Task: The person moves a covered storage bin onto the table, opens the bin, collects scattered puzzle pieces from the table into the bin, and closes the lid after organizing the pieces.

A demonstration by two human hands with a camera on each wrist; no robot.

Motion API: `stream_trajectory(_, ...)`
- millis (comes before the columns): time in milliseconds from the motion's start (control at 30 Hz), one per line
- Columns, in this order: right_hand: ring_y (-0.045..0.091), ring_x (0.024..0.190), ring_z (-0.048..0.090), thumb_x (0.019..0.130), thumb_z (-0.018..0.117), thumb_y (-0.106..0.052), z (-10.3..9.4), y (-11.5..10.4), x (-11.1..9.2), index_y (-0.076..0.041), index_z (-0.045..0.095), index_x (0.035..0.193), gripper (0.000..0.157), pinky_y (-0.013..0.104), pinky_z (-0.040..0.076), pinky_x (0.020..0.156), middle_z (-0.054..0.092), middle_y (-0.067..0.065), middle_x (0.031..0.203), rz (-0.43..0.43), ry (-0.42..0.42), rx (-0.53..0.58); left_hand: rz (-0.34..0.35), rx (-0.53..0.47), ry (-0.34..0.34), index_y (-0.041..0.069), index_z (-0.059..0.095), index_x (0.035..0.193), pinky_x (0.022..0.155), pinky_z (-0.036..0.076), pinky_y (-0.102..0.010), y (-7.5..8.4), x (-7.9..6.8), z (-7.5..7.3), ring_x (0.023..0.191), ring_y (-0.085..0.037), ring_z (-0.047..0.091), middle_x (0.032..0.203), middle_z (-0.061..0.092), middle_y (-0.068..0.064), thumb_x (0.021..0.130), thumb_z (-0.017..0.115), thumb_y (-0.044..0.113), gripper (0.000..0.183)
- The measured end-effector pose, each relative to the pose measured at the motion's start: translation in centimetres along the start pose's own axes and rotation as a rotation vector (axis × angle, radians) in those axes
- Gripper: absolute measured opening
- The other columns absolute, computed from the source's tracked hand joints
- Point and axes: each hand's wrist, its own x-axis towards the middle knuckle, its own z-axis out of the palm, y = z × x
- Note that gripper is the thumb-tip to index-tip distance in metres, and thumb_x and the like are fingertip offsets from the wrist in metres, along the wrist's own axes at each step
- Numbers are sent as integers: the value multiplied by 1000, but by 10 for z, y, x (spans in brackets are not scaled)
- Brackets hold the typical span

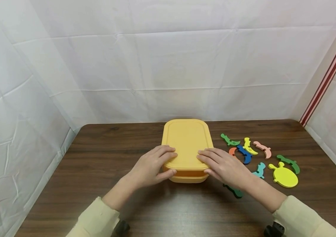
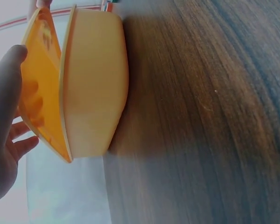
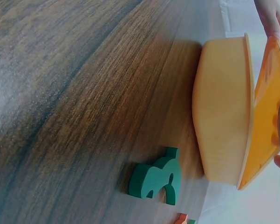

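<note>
A yellow rectangular lid [image 1: 187, 141] lies tilted over a yellow plastic box [image 1: 188, 179], its near edge raised and its far edge down at the rim. My left hand [image 1: 153, 164] grips the lid's near left corner, fingers on top and thumb at the front edge. At the near right corner my right hand [image 1: 225, 166] grips the same lid. Both wrist views show the gap between lid [image 2: 42, 88] and box [image 3: 223, 112]. What is inside the box is hidden.
To the right lie several flat animal-shaped pieces: a yellow turtle [image 1: 285, 177], a pink piece [image 1: 263, 148], a blue one [image 1: 246, 154] and green ones. One dark green piece [image 3: 153, 177] sits close to the box, partly behind my right forearm. White cloth [image 1: 168, 65] hangs behind the wooden table [image 1: 120, 138].
</note>
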Motion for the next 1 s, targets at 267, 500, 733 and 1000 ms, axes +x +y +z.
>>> stream_trajectory(267, 24, 118, 49, 99, 33, -40, -3, 0, 3, -8, 50, 130, 48, 38, 46, 94, 53, 6, 130, 1, 27, -12, 15, -22, 56, 13, 59, 118, 101, 40, -30, -2, 2, -2, 121, -17, 46, 124, 54, -1, 87, 56, 43, 43)
stream_trajectory(500, 23, 117, 50, 99, 32, -40, -3, 1, 4, -8, 50, 130, 48, 38, 45, 94, 53, 5, 130, 6, 29, -18, -99, -181, 73, 16, 59, 118, 97, 44, -33, -5, 2, -5, 120, -13, 45, 127, 53, 2, 88, 58, 35, 35)
stream_trajectory(733, 24, 116, 50, 100, 31, -39, -3, 1, 4, -7, 51, 130, 48, 38, 45, 94, 54, 6, 129, 0, 39, -16, -180, -381, 174, 11, 61, 111, 94, 45, -36, -12, 3, 0, 116, -16, 50, 121, 57, -3, 88, 59, 23, 26)
stream_trajectory(1000, 24, 116, 50, 100, 31, -38, -3, 2, 5, -7, 51, 129, 48, 38, 45, 94, 54, 6, 129, -5, 53, -8, -400, -602, 262, 6, 63, 110, 77, 52, -32, -18, 8, 2, 99, -15, 57, 115, 61, -5, 92, 56, 20, 24)
